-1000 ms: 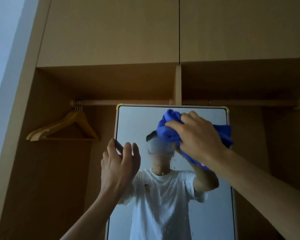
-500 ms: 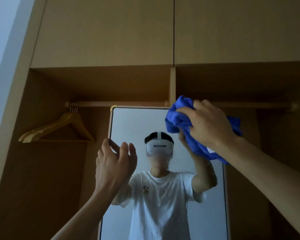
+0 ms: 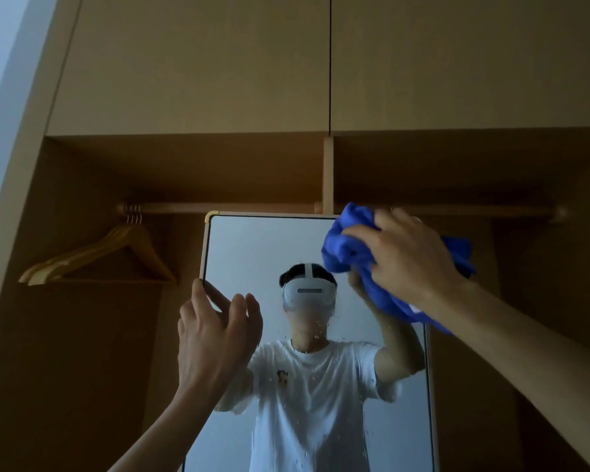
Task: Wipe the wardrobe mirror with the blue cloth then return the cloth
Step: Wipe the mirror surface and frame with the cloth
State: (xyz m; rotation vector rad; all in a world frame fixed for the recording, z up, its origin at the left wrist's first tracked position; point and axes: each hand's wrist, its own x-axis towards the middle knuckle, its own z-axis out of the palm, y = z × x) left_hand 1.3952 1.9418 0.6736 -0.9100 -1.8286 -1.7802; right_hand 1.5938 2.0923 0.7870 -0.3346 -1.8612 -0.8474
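Observation:
The wardrobe mirror [image 3: 252,253] stands upright inside the open wardrobe, with a thin light frame and water droplets on its glass. My right hand [image 3: 406,257] is bunched around the blue cloth [image 3: 348,247] and presses it against the mirror's top right corner. My left hand [image 3: 215,332] holds the mirror's left edge, thumb behind the frame, fingers spread over the glass. The mirror reflects a person in a white T-shirt and headset.
A wooden hanging rail [image 3: 259,208] runs across just above the mirror. Wooden hangers [image 3: 109,253] hang at its left end. A vertical divider [image 3: 328,172] and closed upper cupboard doors [image 3: 198,63] sit above. A pale wall [image 3: 0,63] borders the left.
My right hand has swept the blue cloth up and to the right, from the mirror's upper middle to its top right corner. My left hand has stayed on the left edge.

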